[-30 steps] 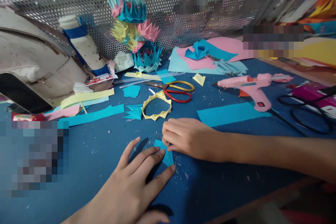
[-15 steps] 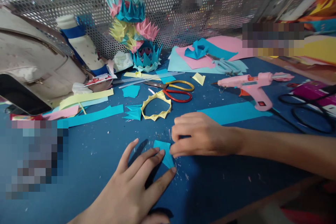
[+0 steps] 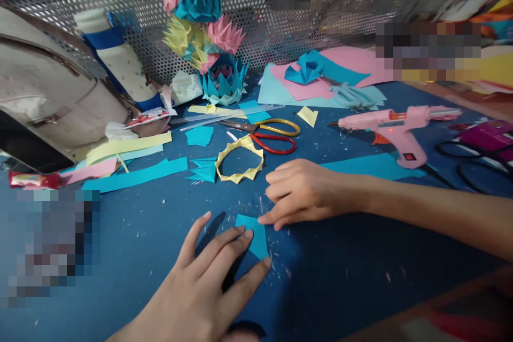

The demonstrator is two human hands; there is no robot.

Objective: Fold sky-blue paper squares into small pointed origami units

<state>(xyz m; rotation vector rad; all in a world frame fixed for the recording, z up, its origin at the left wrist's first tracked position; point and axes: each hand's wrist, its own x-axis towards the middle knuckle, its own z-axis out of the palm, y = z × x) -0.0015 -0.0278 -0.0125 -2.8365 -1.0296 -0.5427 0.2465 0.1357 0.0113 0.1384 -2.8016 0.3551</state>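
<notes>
A small folded piece of blue paper [image 3: 256, 235] lies flat on the dark blue table. My left hand [image 3: 208, 272] spreads its fingers over it, fingertips resting on its left part and lower corner. My right hand [image 3: 304, 192] touches the paper's upper right edge with the index fingertip, its other fingers curled in and holding nothing. Just beyond sits a yellow folded paper ring [image 3: 222, 175], with a spiky blue paper piece [image 3: 203, 170] beside it. Scissors with one yellow and one red handle [image 3: 276, 144] lie behind the ring.
To the right rests a pink glue gun [image 3: 401, 128] with its cord, near a blue paper strip [image 3: 368, 166]. At the back stand a tower of folded paper crowns [image 3: 222, 83] and a white bottle [image 3: 124, 67]. Light blue scissors [image 3: 355, 96] lie on coloured sheets.
My right hand has shifted slightly up and off the paper's side, its index finger now stretched onto the upper right edge. My left hand stays put. The view has tilted slightly.
</notes>
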